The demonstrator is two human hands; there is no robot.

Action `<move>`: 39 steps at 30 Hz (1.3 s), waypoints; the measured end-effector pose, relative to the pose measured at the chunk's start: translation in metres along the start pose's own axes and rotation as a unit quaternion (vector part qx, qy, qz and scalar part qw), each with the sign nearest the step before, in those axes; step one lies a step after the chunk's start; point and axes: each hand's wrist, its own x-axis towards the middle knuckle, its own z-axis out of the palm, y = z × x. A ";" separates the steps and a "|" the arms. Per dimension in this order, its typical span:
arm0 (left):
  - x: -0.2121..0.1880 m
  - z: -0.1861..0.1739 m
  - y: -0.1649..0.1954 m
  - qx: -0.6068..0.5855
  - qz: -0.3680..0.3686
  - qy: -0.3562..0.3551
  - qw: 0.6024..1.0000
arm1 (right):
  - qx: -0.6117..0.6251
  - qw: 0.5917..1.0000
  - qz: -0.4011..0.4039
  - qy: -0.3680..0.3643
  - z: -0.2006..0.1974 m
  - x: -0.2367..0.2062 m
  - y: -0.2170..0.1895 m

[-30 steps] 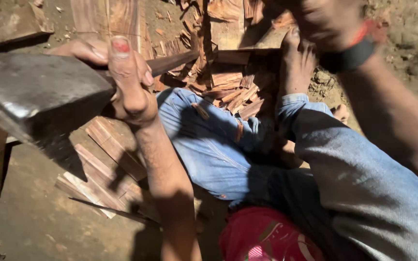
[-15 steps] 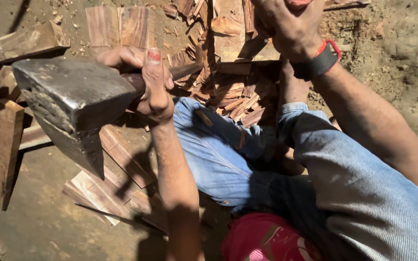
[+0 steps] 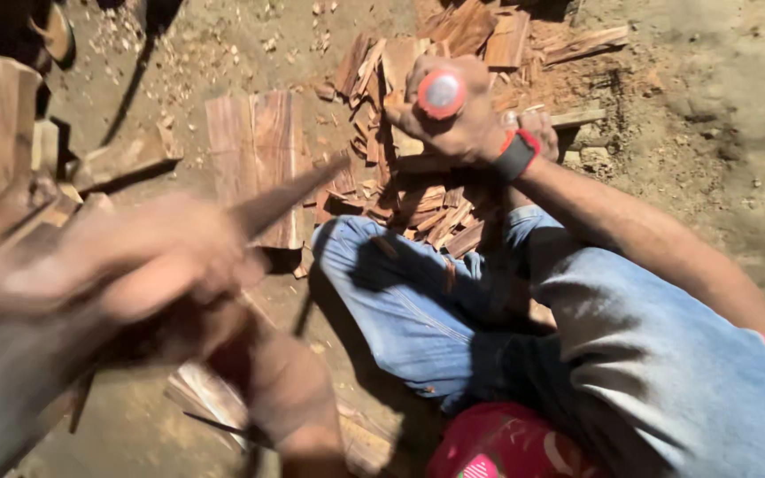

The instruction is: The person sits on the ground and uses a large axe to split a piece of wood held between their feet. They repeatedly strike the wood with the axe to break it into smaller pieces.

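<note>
While the left hand (image 3: 148,265) is blurred (grip likely on a heavy tool), a stiff red-capped handle (image 3: 441,92) is clenched by the right hand (image 3: 453,115); low hold advised.

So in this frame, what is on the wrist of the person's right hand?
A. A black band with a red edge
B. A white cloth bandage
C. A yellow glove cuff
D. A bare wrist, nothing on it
A: the right hand, gripping a red-capped handle above the pile of split wood, wears a black band with a red edge at the wrist.
</note>
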 end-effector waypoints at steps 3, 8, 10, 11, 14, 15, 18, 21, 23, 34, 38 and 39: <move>0.025 -0.020 0.028 0.108 0.101 -0.032 0.988 | 0.120 0.992 0.046 0.012 0.007 -0.008 0.010; -0.038 0.048 -0.007 0.327 0.060 -0.491 0.806 | -0.041 0.996 -0.077 -0.005 0.006 -0.017 0.010; -0.050 0.055 -0.012 0.318 0.037 -0.505 0.802 | -0.020 0.994 -0.103 -0.007 0.007 -0.016 0.004; -0.047 0.048 -0.010 0.297 0.036 -0.483 0.823 | -0.038 0.993 -0.110 0.007 0.008 -0.013 0.003; -0.003 -0.011 0.022 0.231 0.046 -0.276 0.932 | -0.005 0.997 -0.071 0.008 0.010 -0.008 -0.001; 0.013 -0.031 0.037 0.214 0.070 -0.194 0.955 | 0.024 0.998 -0.052 -0.007 0.009 -0.008 -0.001; 0.033 -0.042 0.062 0.190 0.125 -0.094 0.969 | -0.020 0.996 -0.086 0.008 0.009 -0.011 0.003; -0.005 0.010 0.056 0.314 0.087 -0.346 0.880 | -0.031 0.993 -0.110 0.002 0.006 -0.017 0.006; -0.035 0.051 0.040 0.343 0.075 -0.507 0.787 | -0.037 0.991 -0.128 -0.007 0.005 -0.019 0.006; 0.009 -0.040 0.057 0.189 0.118 -0.111 0.969 | -0.060 0.996 -0.067 0.013 0.006 -0.005 0.007; -0.044 0.038 0.024 0.329 0.066 -0.474 0.814 | -0.057 0.993 -0.105 0.010 0.005 -0.012 0.008; -0.054 0.052 0.019 0.343 0.050 -0.531 0.773 | -0.054 0.992 -0.112 0.002 0.006 -0.013 0.008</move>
